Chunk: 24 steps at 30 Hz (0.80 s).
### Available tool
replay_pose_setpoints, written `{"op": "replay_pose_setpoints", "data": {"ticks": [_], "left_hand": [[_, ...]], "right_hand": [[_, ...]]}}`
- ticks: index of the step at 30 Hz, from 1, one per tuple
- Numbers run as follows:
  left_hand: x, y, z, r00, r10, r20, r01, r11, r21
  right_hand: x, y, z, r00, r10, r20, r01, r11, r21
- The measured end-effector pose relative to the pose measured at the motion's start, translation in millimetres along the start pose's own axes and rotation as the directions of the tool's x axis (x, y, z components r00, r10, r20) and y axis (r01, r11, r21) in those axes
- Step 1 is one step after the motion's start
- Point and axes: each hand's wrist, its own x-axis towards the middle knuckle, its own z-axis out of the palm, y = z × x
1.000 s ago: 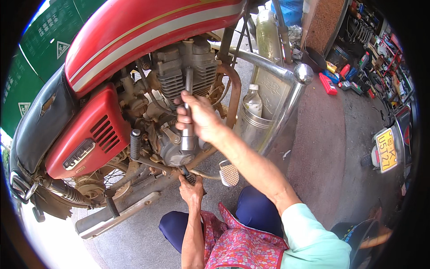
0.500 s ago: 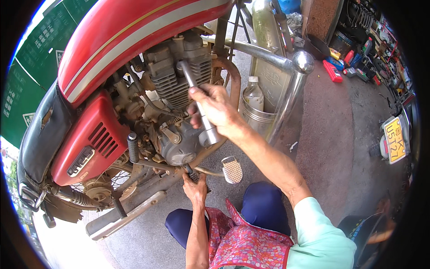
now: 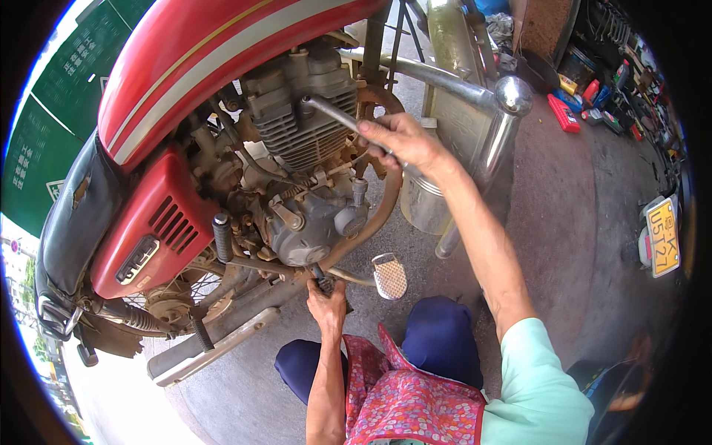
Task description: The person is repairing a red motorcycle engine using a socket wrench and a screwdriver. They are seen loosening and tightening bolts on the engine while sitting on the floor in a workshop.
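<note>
My right hand (image 3: 404,141) is closed round the handle of a long metal socket wrench (image 3: 335,116). The wrench slants up to the left, and its head meets the side of the motorcycle's finned engine cylinder (image 3: 302,122). Whatever fastener sits under the head is hidden. Lower down, my left hand (image 3: 326,304) is closed round a dark ribbed peg (image 3: 320,277), just beneath the grey engine cover (image 3: 300,241). To the right of that hand, apart from it, a silver textured pedal (image 3: 390,277) sticks out.
Above the engine hangs the red fuel tank (image 3: 222,67); a red side panel (image 3: 152,222) lies left. A chrome crash bar with a ball end (image 3: 513,96) stands right of my forearm. Tools and bottles, with a red case (image 3: 564,113), clutter the far right. Another motorcycle's yellow plate (image 3: 662,236) shows.
My right hand has swung the wrench handle up and to the right, from steep to a flatter slant. The wrench head stays at the cylinder. My left hand keeps its hold.
</note>
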Motion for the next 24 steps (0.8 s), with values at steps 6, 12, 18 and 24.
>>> {"op": "replay_pose_setpoints", "data": {"ticks": [6, 12, 18, 24], "left_hand": [[0.6, 4.0, -1.2, 1.000, -0.005, -0.011, 0.005, 1.000, 0.026], [1.5, 4.2, -1.5, 0.999, -0.053, 0.006, 0.053, 0.998, 0.034], [-0.6, 6.0, -1.4, 1.000, -0.013, -0.015, 0.014, 0.999, 0.030], [-2.0, 6.8, -2.3, 0.999, -0.052, 0.001, 0.052, 0.998, 0.019]], "right_hand": [[3.6, 4.1, -0.9, 0.994, -0.113, -0.009, 0.111, 0.989, -0.102], [-23.4, -6.0, 86.5, 0.999, -0.049, -0.007, 0.045, 0.852, 0.522], [10.9, -24.6, 161.3, 0.998, 0.055, -0.012, -0.010, 0.388, 0.922], [-13.3, 5.1, 61.5, 0.967, 0.114, 0.227, -0.221, 0.819, 0.530]]}}
